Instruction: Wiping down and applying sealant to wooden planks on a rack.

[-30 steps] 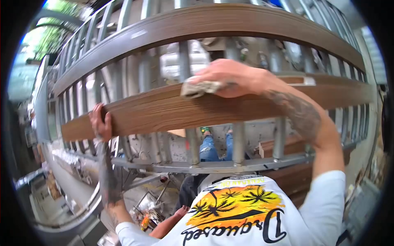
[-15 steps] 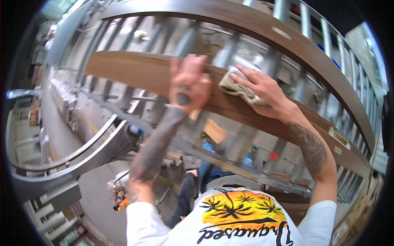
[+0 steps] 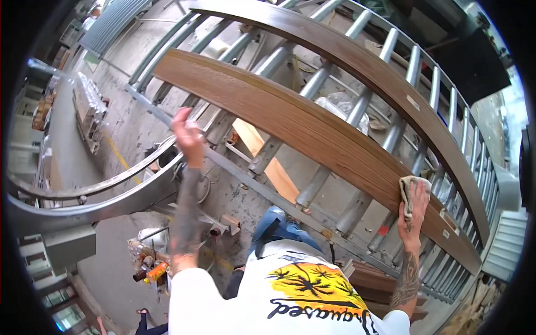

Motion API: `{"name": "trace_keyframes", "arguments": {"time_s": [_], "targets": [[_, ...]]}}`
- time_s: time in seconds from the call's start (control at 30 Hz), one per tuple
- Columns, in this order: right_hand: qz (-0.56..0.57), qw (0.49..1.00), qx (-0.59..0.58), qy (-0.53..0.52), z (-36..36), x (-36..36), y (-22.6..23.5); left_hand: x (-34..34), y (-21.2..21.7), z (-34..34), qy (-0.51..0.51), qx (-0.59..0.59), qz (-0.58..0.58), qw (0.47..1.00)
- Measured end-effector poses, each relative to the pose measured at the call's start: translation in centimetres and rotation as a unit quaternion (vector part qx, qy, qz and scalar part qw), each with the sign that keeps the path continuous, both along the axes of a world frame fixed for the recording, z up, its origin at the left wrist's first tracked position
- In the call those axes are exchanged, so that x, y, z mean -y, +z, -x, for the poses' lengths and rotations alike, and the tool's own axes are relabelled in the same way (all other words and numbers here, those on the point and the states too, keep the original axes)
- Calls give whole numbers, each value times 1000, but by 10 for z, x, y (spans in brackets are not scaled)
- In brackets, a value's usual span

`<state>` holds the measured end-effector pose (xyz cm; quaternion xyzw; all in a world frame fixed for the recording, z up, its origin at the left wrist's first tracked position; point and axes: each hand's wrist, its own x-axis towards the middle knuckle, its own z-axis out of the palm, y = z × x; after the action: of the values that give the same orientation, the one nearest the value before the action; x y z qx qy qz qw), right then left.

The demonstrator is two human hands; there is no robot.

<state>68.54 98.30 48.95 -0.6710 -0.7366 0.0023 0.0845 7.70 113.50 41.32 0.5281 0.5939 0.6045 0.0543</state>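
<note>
A long brown wood-grain board (image 3: pixel 279 114) lies slantwise across a rack of grey metal rollers (image 3: pixel 315 82). On its right part, my right hand (image 3: pixel 414 209) presses a folded beige cloth (image 3: pixel 411 187) against the surface, fingers laid over it. My left hand (image 3: pixel 188 137) is off the board, over the roller rack's near metal rail (image 3: pixel 245 177), with nothing in it and its fingers loosely apart. Whether it touches the rail I cannot tell. Beyond the board, a second brown board (image 3: pixel 357 64) lies on the same rollers, with a small pale label on it.
A curved metal guard (image 3: pixel 100 206) sits at left, close to my left arm. Pale wood strips (image 3: pixel 273 167) lie below the rollers. Stacked brown boards (image 3: pixel 371 285) are beside me at lower right. Clear plastic (image 3: pixel 343 106) shows between rollers. Another person's legs (image 3: pixel 148 322) appear at lower left.
My right hand has slid the cloth to the right along the board. My left hand has left the board and moved left toward the near rail. The view has shifted.
</note>
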Motion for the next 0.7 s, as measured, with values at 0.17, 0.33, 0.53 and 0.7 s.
{"name": "trace_keyframes", "arguments": {"time_s": [0.17,0.33,0.53,0.7], "targets": [[-26,994,4,-104,9,10,-12,-21,26,186,71,-15,109,991],[-138,987,-5,-86,1,1,-32,-141,-5,298,87,-83,146,982],[51,998,22,-27,86,-36,-7,-190,-36,270,60,1,252,966],[50,982,51,175,264,-160,-2,-178,-29,277,23,58,239,969]]}}
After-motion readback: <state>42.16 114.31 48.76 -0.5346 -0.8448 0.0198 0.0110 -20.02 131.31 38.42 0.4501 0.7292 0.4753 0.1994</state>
